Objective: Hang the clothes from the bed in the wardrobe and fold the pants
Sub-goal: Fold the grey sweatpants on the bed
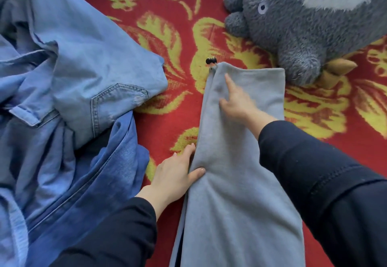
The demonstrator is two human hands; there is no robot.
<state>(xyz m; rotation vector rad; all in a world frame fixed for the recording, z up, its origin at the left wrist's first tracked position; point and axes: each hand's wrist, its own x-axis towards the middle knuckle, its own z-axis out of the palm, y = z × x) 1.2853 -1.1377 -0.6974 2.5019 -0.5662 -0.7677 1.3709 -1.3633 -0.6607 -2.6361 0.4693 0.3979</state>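
Light grey sweatpants (247, 193) lie lengthwise on the red and yellow bedspread (182, 42), legs stacked, hem end far from me. A small black cord stopper (210, 61) sticks out at the far left corner of the pants. My left hand (178, 174) grips the pants' left edge, thumb on top and fingers under the fold. My right hand (236, 99) rests flat on the cloth further up, fingers spread, pressing it down. A pile of blue denim clothes (69, 90) lies to the left, apart from the pants.
A big grey plush toy (303, 26) with yellow feet sits at the far right, almost touching the pants' far right corner. Bare bedspread shows between the denim pile and the pants.
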